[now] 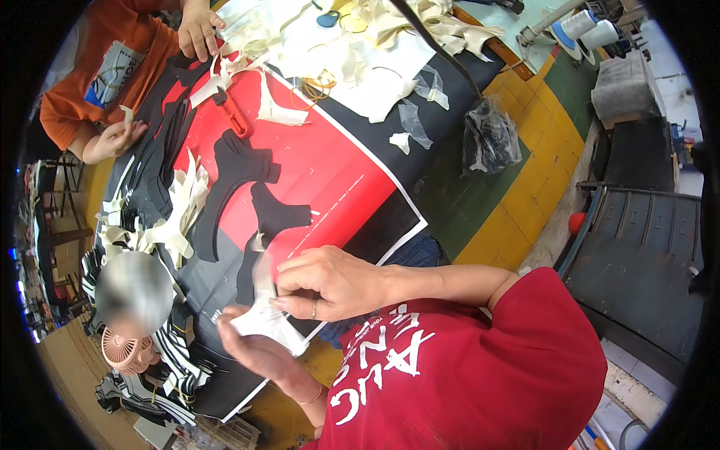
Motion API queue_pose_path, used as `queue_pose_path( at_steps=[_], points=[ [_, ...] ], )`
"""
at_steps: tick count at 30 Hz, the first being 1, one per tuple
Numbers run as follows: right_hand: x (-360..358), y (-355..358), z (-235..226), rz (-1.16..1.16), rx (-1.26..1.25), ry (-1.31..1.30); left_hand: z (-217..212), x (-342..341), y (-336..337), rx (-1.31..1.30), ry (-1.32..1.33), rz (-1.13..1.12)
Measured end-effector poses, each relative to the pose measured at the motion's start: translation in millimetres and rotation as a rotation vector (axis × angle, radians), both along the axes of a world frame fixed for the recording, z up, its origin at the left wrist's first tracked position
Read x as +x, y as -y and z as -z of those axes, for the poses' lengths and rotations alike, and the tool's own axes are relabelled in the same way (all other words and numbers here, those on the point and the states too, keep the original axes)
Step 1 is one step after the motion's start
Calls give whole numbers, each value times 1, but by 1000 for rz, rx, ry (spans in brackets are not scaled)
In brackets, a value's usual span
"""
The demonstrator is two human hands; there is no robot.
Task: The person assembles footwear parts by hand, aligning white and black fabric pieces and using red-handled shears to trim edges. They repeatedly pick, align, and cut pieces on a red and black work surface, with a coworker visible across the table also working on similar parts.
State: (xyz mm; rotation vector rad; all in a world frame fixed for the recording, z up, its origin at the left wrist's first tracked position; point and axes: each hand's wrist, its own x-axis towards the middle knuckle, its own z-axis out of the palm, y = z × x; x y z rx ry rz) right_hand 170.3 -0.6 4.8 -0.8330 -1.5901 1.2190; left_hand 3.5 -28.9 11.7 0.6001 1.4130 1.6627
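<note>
The left hand (251,349) lies palm-up at the near edge of the table (390,187), its fingers curled under a pale, thin backing sheet (266,319) that rests across the palm. The right hand (326,281) comes in from the right above it — thumb and forefinger pressed together on the sheet's upper edge, pinching it where it rises toward a black cut piece (277,214) on the red poster (315,157). So the sheet sits between the two hands, cupped below and nipped above, just beside the table's edge. A ring shows on one right finger. Farther up the table lie more black shapes, cream strips (184,199) in a heap and a red-handled tool (234,114) — near another person's hand (199,30). A small pink fan (127,351) sits at the left.
</note>
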Motion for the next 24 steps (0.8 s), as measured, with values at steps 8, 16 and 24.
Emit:
queue_pose_path(
  at_steps=[8,16,24],
  points=[
    [20,28,12,-26,24,-15,-11,-63,20,228,361,220],
    [89,40,38,-226,-264,221,-33,-226,75,460,334,-146],
    [53,56,53,-421,93,963,-48,-203,83,520,59,-124]
  ],
)
